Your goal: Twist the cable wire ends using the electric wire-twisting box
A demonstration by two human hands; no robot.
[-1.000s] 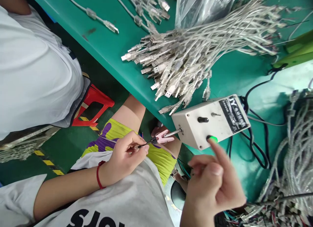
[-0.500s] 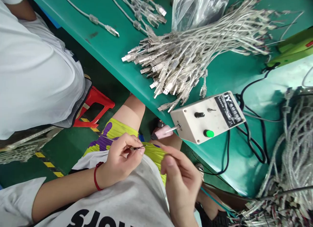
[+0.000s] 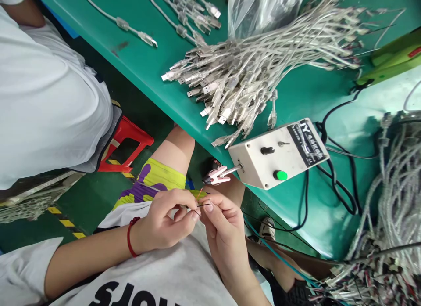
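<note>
My left hand (image 3: 173, 218), with a red bracelet at the wrist, is closed in a pinch on thin wires over my lap. My right hand (image 3: 223, 227) meets it there, thumb and forefinger pinching the end of a black wire (image 3: 204, 205). A short orange-red wire (image 3: 199, 192) sticks up between the fingertips. The rest of the wires is hidden in the left fist. Just beyond my hands, a pale pink clip (image 3: 217, 175) sits on the metal shaft of a white box (image 3: 263, 154) with a green button.
On the green table (image 3: 131, 77) lies a large pile of USB cables (image 3: 237, 82), beside a clear plastic bag (image 3: 263, 12). More cables (image 3: 394, 200) are heaped at the right. A person in white (image 3: 49, 95) is at the left, near a red stool (image 3: 131, 139).
My right hand has moved left to my left hand and now pinches the black wire. The clip on the shaft was blurred and now shows sharply.
</note>
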